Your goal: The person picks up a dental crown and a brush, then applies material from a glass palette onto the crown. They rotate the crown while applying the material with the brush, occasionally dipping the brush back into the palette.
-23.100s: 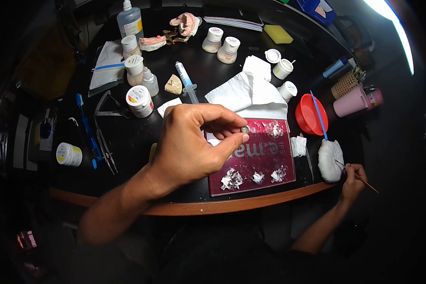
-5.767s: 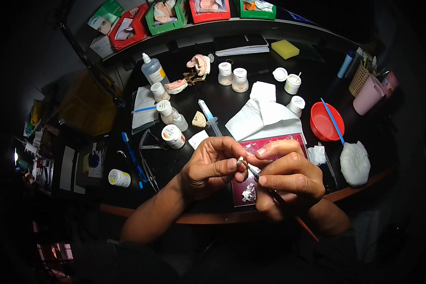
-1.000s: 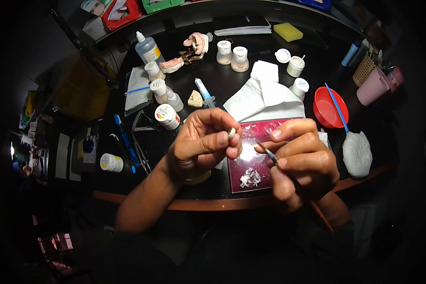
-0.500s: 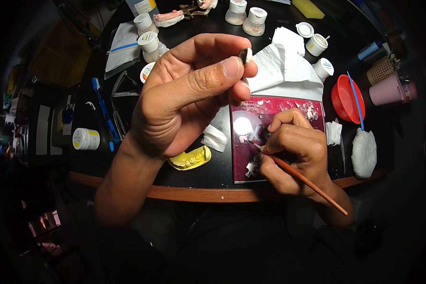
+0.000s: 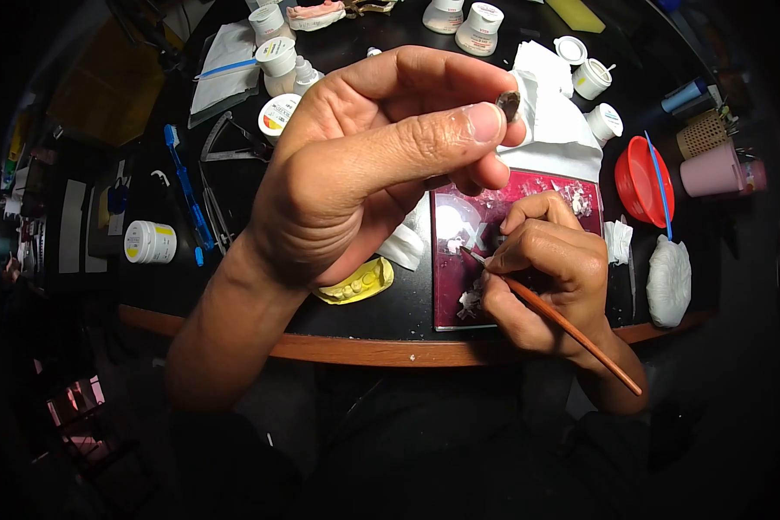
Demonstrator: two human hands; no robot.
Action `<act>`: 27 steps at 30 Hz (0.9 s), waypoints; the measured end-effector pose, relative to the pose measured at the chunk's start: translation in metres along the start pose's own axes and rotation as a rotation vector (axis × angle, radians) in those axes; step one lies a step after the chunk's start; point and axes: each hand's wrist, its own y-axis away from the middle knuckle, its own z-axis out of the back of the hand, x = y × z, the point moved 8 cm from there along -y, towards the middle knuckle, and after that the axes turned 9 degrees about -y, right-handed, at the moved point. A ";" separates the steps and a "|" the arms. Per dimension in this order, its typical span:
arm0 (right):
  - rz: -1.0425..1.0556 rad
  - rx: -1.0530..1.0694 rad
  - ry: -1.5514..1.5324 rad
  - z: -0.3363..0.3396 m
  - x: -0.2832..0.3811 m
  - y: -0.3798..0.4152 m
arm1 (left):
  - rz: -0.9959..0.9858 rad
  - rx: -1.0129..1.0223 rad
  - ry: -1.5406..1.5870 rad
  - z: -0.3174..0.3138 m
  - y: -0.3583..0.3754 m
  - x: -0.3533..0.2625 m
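Observation:
My left hand (image 5: 355,165) is raised over the table, pinching a small dark piece (image 5: 509,106) between thumb and forefinger. In my right hand (image 5: 550,269) is a thin brush with a reddish-brown wooden handle (image 5: 581,338). Its tip points at a small patch of white paste (image 5: 453,246) on the dark red glass slab (image 5: 446,303); whether it touches the paste I cannot tell. More white residue lies at the slab's upper right and near my right fingers. Partly behind my left wrist lies a yellow dental model (image 5: 360,282).
White tissue (image 5: 550,113) lies behind the slab. A red bowl (image 5: 640,186) with a blue stick and a white pad (image 5: 668,282) are at right. Several jars stand behind; a blue toothbrush (image 5: 185,182) and a yellow-labelled jar (image 5: 150,242) are at left.
My left hand has moved right with the small piece, which has turned so its dark side shows more and its white part is out of sight. The brush tip is slightly higher over the slab.

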 end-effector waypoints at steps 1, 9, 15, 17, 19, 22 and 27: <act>-0.001 0.001 0.003 0.000 0.000 0.000 | 0.003 0.000 0.001 0.000 0.000 0.000; 0.012 -0.008 0.008 0.001 0.001 -0.001 | 0.016 -0.027 0.015 -0.001 0.000 0.001; 0.017 0.014 0.018 0.000 0.000 0.000 | 0.008 -0.027 0.014 -0.001 0.000 0.002; 0.019 0.018 0.014 0.000 0.000 0.000 | 0.007 -0.023 0.006 -0.001 0.000 0.002; 0.020 0.016 0.011 0.000 0.001 -0.001 | 0.004 -0.021 0.001 0.000 0.000 0.002; 0.014 0.008 0.012 0.000 0.001 -0.001 | 0.002 -0.022 0.005 0.000 0.000 0.002; 0.059 -0.042 -0.014 0.004 0.008 -0.002 | 0.025 -0.043 0.041 0.000 0.000 0.002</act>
